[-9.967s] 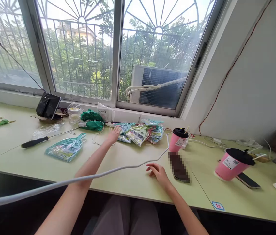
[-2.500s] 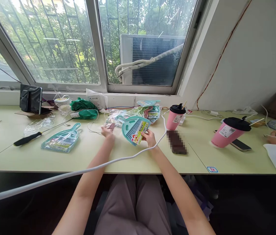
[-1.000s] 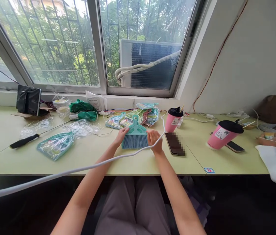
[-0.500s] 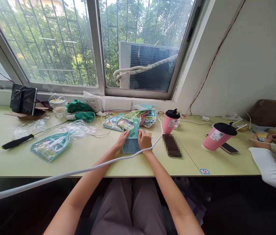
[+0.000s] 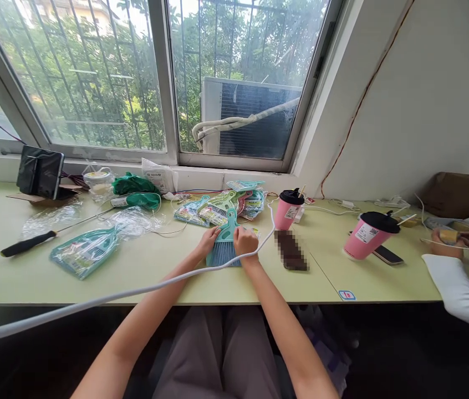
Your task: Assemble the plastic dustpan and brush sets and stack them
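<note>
A teal hand brush [image 5: 223,252] with grey-blue bristles lies over a teal dustpan [image 5: 209,259], bristles toward me and handle pointing at the window. My left hand [image 5: 208,242] is closed on the set's left edge, thumb on top near the base of the handle. On the other side my right hand [image 5: 245,241] is curled in a fist against the right edge; its fingertips are hidden. Just beyond lie several plastic-wrapped brush-and-dustpan sets [image 5: 218,208] in a heap. Another wrapped set [image 5: 86,252] lies on the left.
A white cable [image 5: 168,282] crosses in front of my forearms. Pink cups [image 5: 286,215] and a blurred-out dark object [image 5: 291,251] are to the right. Leftward are a black-handled tool [image 5: 29,244], crumpled plastic film [image 5: 138,220] and a propped tablet [image 5: 40,170]. A co-worker's hands [image 5: 446,244] show at far right.
The view has tilted slightly, so the table sits a little lower in the frame. My right hand's fingers look more tightly curled. Both hands stay on the brush and dustpan.
</note>
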Available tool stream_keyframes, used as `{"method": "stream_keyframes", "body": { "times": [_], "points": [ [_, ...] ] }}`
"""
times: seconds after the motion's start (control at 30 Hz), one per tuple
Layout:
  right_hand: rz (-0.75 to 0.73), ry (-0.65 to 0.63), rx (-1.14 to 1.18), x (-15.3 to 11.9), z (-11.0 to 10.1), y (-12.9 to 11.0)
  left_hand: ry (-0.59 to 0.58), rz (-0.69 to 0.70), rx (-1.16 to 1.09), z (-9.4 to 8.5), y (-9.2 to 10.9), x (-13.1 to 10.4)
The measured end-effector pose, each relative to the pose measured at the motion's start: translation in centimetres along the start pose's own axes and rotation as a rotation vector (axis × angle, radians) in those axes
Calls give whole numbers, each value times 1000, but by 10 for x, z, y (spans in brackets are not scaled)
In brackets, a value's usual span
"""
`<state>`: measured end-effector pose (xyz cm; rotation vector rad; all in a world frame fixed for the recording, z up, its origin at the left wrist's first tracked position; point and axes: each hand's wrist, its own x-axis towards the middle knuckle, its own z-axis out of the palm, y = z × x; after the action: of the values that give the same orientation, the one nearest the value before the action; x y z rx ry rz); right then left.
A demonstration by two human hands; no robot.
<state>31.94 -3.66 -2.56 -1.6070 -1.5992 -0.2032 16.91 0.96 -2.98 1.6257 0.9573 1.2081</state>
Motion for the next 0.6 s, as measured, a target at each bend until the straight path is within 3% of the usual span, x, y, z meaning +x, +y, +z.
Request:
{"method": "stream_keyframes", "body": {
  "times": [0.1, 0.23, 0.37, 0.47, 0.6],
  "points": [
    [16, -25, -80, 0, 0, -16, 137, 53, 113, 6, 2, -5],
    [62, 67, -204, 3, -1, -30, 192, 129, 171, 14, 7, -12],
    [-24, 100, -223, 6, 2, -31, 266, 132, 161, 14, 9, -16],
    [-7, 96, -162, 9, 4, -27, 210, 161, 118, 9, 8, -14],
    [193, 127, 69, 11, 3, -22, 44, 122, -37, 4, 1, -1]
  ]
}}
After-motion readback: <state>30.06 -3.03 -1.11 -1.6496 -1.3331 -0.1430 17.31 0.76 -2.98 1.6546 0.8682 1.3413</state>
